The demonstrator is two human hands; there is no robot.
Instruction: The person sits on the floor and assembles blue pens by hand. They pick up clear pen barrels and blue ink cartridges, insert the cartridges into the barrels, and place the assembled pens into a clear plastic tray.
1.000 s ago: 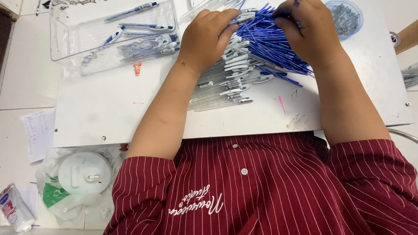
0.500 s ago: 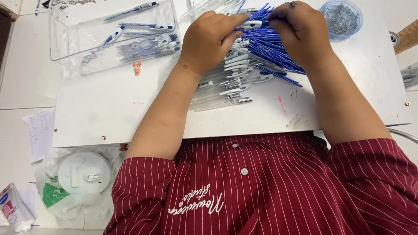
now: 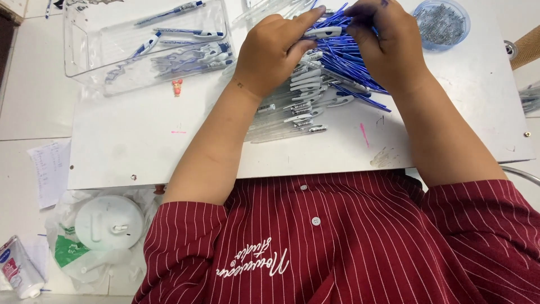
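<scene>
Both hands work at the far edge of the white board (image 3: 169, 146) that lies on the table. The left hand (image 3: 273, 53) pinches one pen barrel with a white grip (image 3: 323, 32) between thumb and forefinger, holding it level above the heaps. The right hand (image 3: 388, 39) is curled, its fingertips closed on the other end of that same pen; what else it grips cannot be told.

Under the hands lie two heaps, too many to count: a fan of blue refills (image 3: 351, 70) and, nearer the person, a stack of clear pen barrels (image 3: 295, 110) with white grips, touching the refills.

At the far left corner of the board stands one clear plastic tray (image 3: 79, 56), rectangular, holding about eight finished blue-and-white pens (image 3: 180, 53). One small pink figure (image 3: 177, 87) stands just beside its near wall. At the far right sits one round clear dish (image 3: 441, 22) of small metal parts.

Off the board's left edge lies one sheet of paper (image 3: 48, 171). Near the left front corner are one round white lid (image 3: 109, 222) on a clear bag with a green mark, and one white tube (image 3: 19, 273) with a blue and red label.
</scene>
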